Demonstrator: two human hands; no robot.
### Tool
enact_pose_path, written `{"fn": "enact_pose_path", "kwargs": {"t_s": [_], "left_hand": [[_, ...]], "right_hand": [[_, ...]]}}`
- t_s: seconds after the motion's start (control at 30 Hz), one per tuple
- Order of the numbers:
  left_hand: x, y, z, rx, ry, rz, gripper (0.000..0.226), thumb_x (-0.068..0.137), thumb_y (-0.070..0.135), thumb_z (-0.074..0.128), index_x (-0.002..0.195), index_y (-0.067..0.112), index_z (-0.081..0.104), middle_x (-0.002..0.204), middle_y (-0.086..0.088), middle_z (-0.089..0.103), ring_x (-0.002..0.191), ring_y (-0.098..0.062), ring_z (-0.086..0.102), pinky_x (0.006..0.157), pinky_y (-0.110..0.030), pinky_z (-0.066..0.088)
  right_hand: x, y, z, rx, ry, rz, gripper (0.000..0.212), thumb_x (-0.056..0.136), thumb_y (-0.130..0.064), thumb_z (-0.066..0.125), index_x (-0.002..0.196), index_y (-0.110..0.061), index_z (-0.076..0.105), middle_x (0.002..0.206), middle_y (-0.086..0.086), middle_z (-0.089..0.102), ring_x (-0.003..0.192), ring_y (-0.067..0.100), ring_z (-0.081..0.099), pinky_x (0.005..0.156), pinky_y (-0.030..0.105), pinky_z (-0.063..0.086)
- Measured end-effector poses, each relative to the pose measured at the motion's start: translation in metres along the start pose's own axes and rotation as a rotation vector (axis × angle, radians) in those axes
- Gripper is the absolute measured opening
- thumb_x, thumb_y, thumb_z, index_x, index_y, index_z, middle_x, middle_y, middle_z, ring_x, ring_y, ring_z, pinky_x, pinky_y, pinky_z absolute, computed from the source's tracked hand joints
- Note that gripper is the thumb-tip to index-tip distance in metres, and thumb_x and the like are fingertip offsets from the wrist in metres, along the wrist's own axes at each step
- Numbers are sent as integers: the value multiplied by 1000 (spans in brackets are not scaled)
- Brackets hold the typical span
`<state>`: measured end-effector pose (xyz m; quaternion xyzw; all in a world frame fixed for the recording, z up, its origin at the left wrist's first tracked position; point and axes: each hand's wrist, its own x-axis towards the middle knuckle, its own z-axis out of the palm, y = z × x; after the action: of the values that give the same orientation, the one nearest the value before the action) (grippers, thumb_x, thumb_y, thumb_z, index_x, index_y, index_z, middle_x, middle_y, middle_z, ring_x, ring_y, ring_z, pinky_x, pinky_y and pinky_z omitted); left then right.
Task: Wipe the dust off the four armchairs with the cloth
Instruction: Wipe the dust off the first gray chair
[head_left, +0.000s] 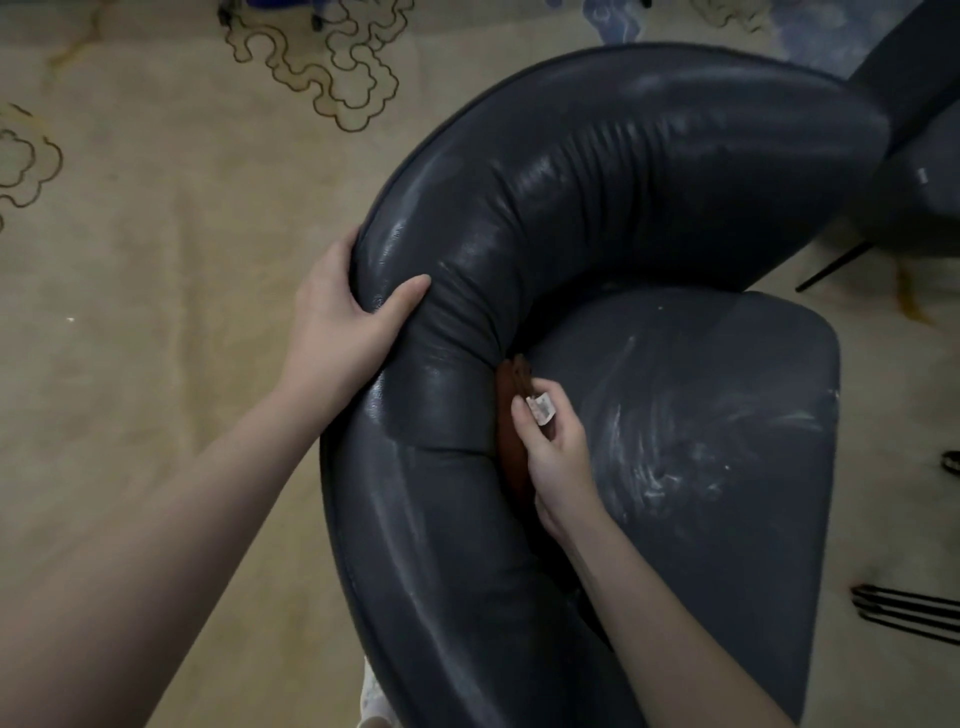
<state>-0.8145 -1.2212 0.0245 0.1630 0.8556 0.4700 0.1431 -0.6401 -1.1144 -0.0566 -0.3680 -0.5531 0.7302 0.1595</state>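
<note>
The rust-brown cloth (511, 457) sits wedged in the crease between the padded curved backrest (623, 171) and the dust-streaked seat (717, 426) of the dark blue-grey leather armchair (441, 571). My right hand (558, 462) pinches it there, fingers curled by its white tag (540, 409). My left hand (348, 317) clamps the backrest's outer edge, thumb on top. Beige patterned carpet (156, 260) lies beneath; 1 more dark chair (914, 171) stands just beyond.

Bare forearms reach in from the frame's bottom edge. L hand (348, 312), center-left, grips the armchair (597, 182) back, thumb pressed on top, fingers (345, 247) hooked over its edge. R hand (558, 457), center, knuckles up, holds the cloth (511, 447).
</note>
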Motion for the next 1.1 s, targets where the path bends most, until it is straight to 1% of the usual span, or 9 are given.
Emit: {"fn": "enact_pose_path", "kwargs": {"t_s": [0.13,0.23,0.33,0.43,0.53,0.63,0.77,0.93,1.1], "left_hand": [[1,-2,-3,-94,-47,-8,65,84,49,72,139,24,49,131,11,58,119,-1,55,102,-21,43],[-2,-2,-8,-242,-80,-54,57,90,41,69,139,22,50,123,16,59,109,11,55,91,-10,46],[-2,-5,-14,-344,-110,-91,55,92,33,67,142,20,49,124,11,60,104,8,59,82,-9,48],[-4,-8,-21,-411,-155,-124,54,93,27,67,143,21,48,126,7,61,99,6,62,77,-10,49],[-12,-16,-29,-440,-177,-130,50,93,24,67,141,22,52,129,5,60,105,0,62,82,-14,50],[-27,-26,-37,-494,-190,-148,38,96,23,63,132,31,56,126,13,62,112,-2,61,94,-25,50],[-44,-34,-41,-618,-205,-203,33,100,13,54,128,30,57,112,24,67,103,6,63,75,-15,51],[-47,-45,-44,-670,-249,-220,38,99,5,52,126,31,57,111,18,69,102,1,65,75,-17,51],[-47,-54,-44,-739,-285,-217,43,94,9,60,132,28,56,128,6,66,119,-17,62,96,-34,51]], "right_hand": [[-4,-27,14,-212,31,-225,11,94,-9,61,105,-12,63,98,-1,67,91,6,62,85,20,46],[-7,-45,31,-364,29,-389,17,91,-14,61,106,-6,64,100,6,68,95,13,64,87,23,47],[-14,-60,49,-537,-7,-531,16,89,-7,63,105,-7,65,101,2,66,96,12,62,87,18,45],[-35,-64,54,-685,-77,-650,19,85,-3,63,103,-8,65,101,-2,65,94,22,61,85,33,49],[-65,-61,55,-758,-128,-678,18,84,-3,59,101,-9,64,101,-7,64,92,22,59,81,37,49],[-74,-62,54,-758,-88,-698,20,87,-3,58,105,-8,66,105,-10,62,95,21,60,86,31,48],[-44,-80,70,-782,63,-700,20,89,-4,62,108,-6,69,111,0,68,100,22,61,92,21,44],[-34,-87,87,-1012,-199,-708,22,93,-13,56,111,-16,69,118,-7,68,93,23,55,83,37,47],[-57,-88,69,-1065,-530,-761,31,87,-1,53,109,-15,70,117,-7,68,94,28,56,75,45,50]]}}
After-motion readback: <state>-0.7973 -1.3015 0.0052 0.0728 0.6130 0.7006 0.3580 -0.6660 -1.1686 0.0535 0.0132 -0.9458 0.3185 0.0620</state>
